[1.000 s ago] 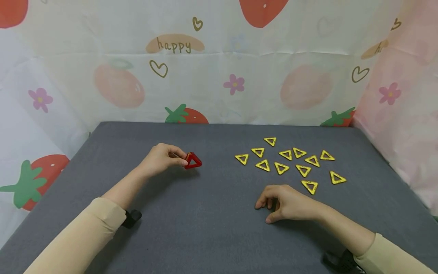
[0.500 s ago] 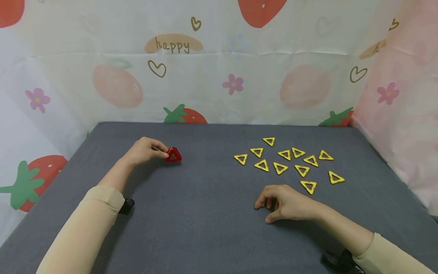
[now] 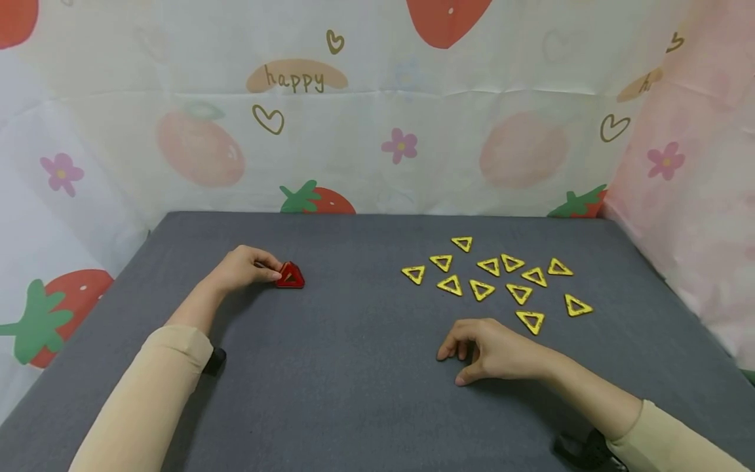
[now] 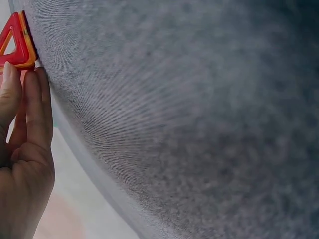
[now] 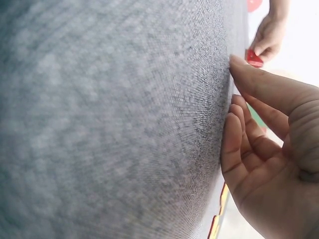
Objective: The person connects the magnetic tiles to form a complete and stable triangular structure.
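My left hand (image 3: 242,269) pinches a red hollow triangular tile piece (image 3: 297,274) on the left part of the table, at or very near its surface. Thumb and fingers grip one edge of it. In the left wrist view the red tile (image 4: 20,52) has an orange layer along its edge; part is cut off by the frame. My right hand (image 3: 495,351) rests at the table's right front, fingers loosely bent, holding nothing. Just beyond it lie several yellow hollow triangle tiles (image 3: 529,314), flat and apart from one another.
The table (image 3: 354,367) has a dark grey cloth. A printed curtain (image 3: 448,98) hangs behind its far edge and along both sides. At the right wrist sits a black strapped device (image 3: 590,452).
My left hand has carried the red tile piece to the left, first away and then slightly back toward me and lower. My right hand and the yellow tiles have stayed put.
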`<control>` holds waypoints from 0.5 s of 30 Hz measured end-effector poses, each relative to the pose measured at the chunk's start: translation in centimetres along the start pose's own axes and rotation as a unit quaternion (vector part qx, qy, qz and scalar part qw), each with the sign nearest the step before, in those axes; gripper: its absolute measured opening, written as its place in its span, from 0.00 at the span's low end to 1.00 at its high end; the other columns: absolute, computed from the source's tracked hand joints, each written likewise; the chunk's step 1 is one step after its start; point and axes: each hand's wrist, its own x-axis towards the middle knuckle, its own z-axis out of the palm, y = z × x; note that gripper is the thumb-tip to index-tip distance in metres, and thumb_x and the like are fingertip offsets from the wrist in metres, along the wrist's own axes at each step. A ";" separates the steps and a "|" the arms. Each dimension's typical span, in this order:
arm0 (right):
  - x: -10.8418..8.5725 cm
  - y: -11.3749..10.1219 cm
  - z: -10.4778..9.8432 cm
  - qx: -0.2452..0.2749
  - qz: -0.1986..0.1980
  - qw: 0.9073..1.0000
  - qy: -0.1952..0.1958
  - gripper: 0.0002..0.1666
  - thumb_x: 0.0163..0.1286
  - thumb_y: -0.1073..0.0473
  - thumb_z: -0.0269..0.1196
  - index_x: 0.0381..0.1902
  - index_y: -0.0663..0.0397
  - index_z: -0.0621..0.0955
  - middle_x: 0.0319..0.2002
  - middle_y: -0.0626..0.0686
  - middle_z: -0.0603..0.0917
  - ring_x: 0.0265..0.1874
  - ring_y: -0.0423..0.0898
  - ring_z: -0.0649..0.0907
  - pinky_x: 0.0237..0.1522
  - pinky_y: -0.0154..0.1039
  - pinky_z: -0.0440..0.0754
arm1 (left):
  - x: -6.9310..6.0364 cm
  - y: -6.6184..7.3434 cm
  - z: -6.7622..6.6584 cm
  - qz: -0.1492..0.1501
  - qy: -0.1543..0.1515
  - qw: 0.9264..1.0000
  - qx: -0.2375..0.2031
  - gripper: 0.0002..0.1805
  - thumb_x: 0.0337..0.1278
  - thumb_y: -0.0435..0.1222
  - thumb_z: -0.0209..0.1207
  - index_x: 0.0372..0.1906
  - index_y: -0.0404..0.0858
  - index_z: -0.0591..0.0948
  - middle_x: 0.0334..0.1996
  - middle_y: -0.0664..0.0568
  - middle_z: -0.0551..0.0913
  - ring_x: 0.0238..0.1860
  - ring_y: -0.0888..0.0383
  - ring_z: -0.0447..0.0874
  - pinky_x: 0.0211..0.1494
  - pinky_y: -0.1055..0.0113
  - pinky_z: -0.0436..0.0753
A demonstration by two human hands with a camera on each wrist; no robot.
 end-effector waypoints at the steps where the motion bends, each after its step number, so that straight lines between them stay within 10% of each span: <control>1: 0.0 0.0 0.0 0.000 0.000 1.000 0.000 0.20 0.54 0.53 0.76 0.45 0.38 0.85 0.42 0.44 0.82 0.39 0.39 0.79 0.38 0.33 0.82 | 0.0 -0.1 0.0 0.000 0.001 1.000 0.000 0.13 0.62 0.36 0.64 0.48 0.34 0.86 0.50 0.37 0.86 0.52 0.46 0.79 0.45 0.68 0.75; 15: 0.0 0.1 0.0 0.000 -0.002 1.000 0.001 0.20 0.54 0.54 0.76 0.45 0.38 0.85 0.42 0.44 0.82 0.38 0.39 0.78 0.37 0.33 0.82 | -0.5 -0.3 0.1 0.010 0.008 1.000 0.000 0.17 0.62 0.37 0.64 0.54 0.34 0.83 0.53 0.36 0.85 0.57 0.41 0.80 0.54 0.54 0.80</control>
